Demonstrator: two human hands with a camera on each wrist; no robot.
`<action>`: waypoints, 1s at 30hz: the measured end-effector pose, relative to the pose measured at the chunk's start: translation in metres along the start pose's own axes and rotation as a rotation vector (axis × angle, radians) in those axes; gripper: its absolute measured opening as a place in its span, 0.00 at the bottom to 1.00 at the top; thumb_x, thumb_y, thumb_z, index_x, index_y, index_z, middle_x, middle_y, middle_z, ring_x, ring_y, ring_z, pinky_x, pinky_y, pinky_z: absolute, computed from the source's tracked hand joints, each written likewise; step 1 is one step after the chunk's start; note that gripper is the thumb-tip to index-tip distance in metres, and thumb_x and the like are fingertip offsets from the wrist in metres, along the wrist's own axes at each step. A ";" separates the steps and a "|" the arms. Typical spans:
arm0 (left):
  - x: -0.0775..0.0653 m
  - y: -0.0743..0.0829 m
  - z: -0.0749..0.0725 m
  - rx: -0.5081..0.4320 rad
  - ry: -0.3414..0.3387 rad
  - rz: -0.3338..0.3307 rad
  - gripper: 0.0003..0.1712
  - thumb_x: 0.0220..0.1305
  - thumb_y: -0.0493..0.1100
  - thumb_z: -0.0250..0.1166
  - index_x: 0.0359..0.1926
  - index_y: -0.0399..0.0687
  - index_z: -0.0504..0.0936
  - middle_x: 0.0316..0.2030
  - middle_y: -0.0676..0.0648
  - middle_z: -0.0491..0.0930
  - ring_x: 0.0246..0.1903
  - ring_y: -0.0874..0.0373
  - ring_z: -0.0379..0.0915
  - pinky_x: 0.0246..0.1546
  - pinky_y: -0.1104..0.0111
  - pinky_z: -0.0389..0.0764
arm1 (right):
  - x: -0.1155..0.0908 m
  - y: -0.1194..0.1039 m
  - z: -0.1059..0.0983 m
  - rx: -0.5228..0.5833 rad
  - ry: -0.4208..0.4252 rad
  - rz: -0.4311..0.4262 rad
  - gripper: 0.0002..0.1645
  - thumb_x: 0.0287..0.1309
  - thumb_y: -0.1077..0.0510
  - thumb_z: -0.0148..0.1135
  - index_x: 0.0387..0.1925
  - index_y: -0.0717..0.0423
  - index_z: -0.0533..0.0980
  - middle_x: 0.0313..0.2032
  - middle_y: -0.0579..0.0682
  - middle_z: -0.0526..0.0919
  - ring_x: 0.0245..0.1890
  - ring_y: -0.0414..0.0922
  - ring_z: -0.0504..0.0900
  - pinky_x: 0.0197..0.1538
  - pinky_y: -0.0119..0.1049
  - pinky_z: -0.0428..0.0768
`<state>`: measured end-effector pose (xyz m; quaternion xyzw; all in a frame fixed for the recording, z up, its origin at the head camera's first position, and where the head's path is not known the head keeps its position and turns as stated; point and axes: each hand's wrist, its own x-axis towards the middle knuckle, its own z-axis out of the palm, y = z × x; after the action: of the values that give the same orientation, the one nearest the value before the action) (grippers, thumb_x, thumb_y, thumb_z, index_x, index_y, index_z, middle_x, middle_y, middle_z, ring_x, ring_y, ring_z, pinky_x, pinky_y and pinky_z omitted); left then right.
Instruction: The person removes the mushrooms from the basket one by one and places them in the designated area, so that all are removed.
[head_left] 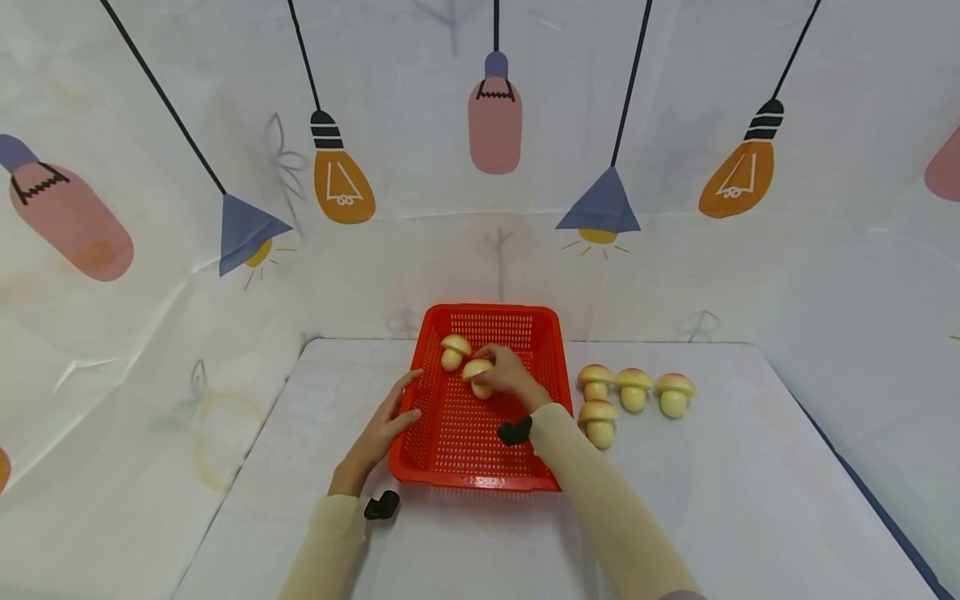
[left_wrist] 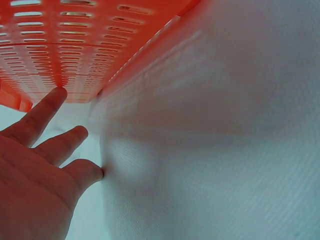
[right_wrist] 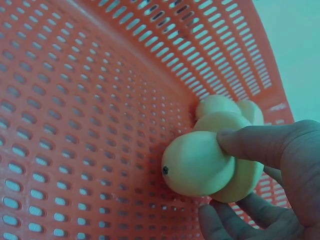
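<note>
A red plastic basket (head_left: pixel 480 479) with slotted walls sits on the white table. Inside it, toward the far left, stands one toy mushroom (head_left: pixel 453 353) with a yellow cap and pale stem. My right hand (head_left: pixel 510 375) reaches into the basket and holds a second toy mushroom (right_wrist: pixel 197 162), thumb on one side and fingers beneath, close beside the first. At the basket's left side is my left hand (head_left: pixel 382 429), thumb and fingertips at the rim. In the left wrist view its lower fingers (left_wrist: pixel 57 145) are spread and fairly straight, one fingertip right at the outer wall.
Several more toy mushrooms (head_left: pixel 633 390) stand on the table right of the basket, the nearest (head_left: pixel 598 423) close to its wall. Behind the table hangs a white sheet (head_left: pixel 420 258) printed with lamps and bulbs. Its folds also rise along the table's left side.
</note>
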<state>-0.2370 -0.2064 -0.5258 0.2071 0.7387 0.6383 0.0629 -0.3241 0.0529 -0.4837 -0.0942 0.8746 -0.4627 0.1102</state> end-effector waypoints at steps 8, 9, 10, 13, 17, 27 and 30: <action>0.000 0.000 0.000 0.012 0.011 0.005 0.39 0.74 0.43 0.56 0.81 0.54 0.52 0.72 0.30 0.60 0.63 0.30 0.68 0.55 0.55 0.80 | -0.004 -0.001 -0.003 0.111 0.006 -0.002 0.26 0.59 0.63 0.71 0.59 0.58 0.78 0.61 0.60 0.78 0.52 0.54 0.80 0.52 0.46 0.83; 0.000 0.000 0.001 0.012 0.011 0.006 0.39 0.74 0.42 0.55 0.81 0.55 0.52 0.72 0.30 0.60 0.63 0.30 0.67 0.55 0.54 0.80 | -0.004 -0.001 -0.004 0.119 0.005 -0.004 0.26 0.59 0.63 0.71 0.59 0.57 0.78 0.62 0.60 0.78 0.52 0.54 0.80 0.52 0.46 0.83; 0.000 0.000 0.001 0.011 0.010 0.007 0.39 0.74 0.42 0.55 0.81 0.55 0.52 0.72 0.29 0.60 0.63 0.29 0.67 0.55 0.54 0.80 | -0.004 -0.001 -0.004 0.124 0.007 -0.008 0.25 0.59 0.63 0.71 0.59 0.57 0.78 0.62 0.60 0.78 0.52 0.54 0.80 0.52 0.46 0.83; 0.000 -0.001 0.000 0.008 0.008 0.007 0.39 0.74 0.42 0.55 0.81 0.55 0.52 0.71 0.28 0.60 0.62 0.29 0.68 0.55 0.54 0.80 | -0.006 -0.002 -0.005 0.120 0.014 -0.025 0.25 0.59 0.62 0.72 0.58 0.57 0.78 0.62 0.60 0.79 0.54 0.54 0.80 0.52 0.46 0.83; -0.001 0.000 0.001 0.011 0.013 0.000 0.39 0.74 0.42 0.55 0.81 0.56 0.52 0.71 0.28 0.60 0.62 0.29 0.68 0.54 0.54 0.81 | -0.011 -0.006 -0.007 0.086 0.018 -0.050 0.24 0.58 0.59 0.73 0.56 0.56 0.79 0.62 0.59 0.80 0.55 0.54 0.80 0.53 0.46 0.82; -0.001 -0.003 0.000 -0.008 0.001 0.016 0.39 0.75 0.41 0.54 0.81 0.50 0.50 0.73 0.27 0.57 0.63 0.27 0.66 0.54 0.55 0.81 | -0.030 -0.018 -0.014 -0.028 0.002 -0.132 0.24 0.61 0.55 0.74 0.57 0.54 0.78 0.59 0.58 0.81 0.55 0.53 0.81 0.53 0.47 0.82; 0.000 -0.002 0.000 -0.017 -0.001 0.022 0.39 0.74 0.40 0.54 0.81 0.49 0.50 0.72 0.27 0.58 0.62 0.27 0.66 0.53 0.55 0.82 | -0.036 -0.022 -0.016 -0.057 -0.009 -0.148 0.25 0.61 0.55 0.73 0.58 0.55 0.77 0.59 0.58 0.81 0.56 0.53 0.81 0.55 0.48 0.81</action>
<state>-0.2372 -0.2071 -0.5279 0.2149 0.7308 0.6452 0.0583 -0.2930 0.0635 -0.4530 -0.1638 0.8776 -0.4439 0.0767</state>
